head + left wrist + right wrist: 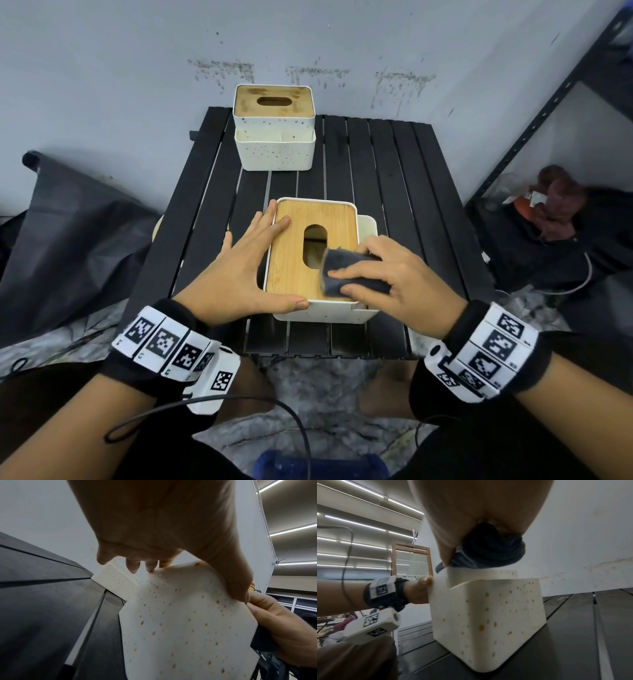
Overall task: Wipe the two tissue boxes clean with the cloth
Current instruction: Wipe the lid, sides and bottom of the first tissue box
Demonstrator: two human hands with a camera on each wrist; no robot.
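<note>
The near tissue box (294, 253), white with orange specks and a bamboo lid, stands on the black slatted table (394, 192). My left hand (246, 267) braces its left corner with straight, spread fingers: index on the lid, thumb along the near wall. My right hand (394, 277) grips a folded dark cloth (346, 270) and presses it on the lid's near right part, beside the slot. The right wrist view shows the cloth (491, 550) bunched under my palm on the box (488, 615). The far tissue box (274, 126), its lid smeared, stands at the table's back.
A stained grey wall rises right behind the table. A black bag (68, 233) lies on the floor at left. A dark metal rack (548, 113) with clutter (555, 205) beneath it stands at right. Cables trail from both wrist bands.
</note>
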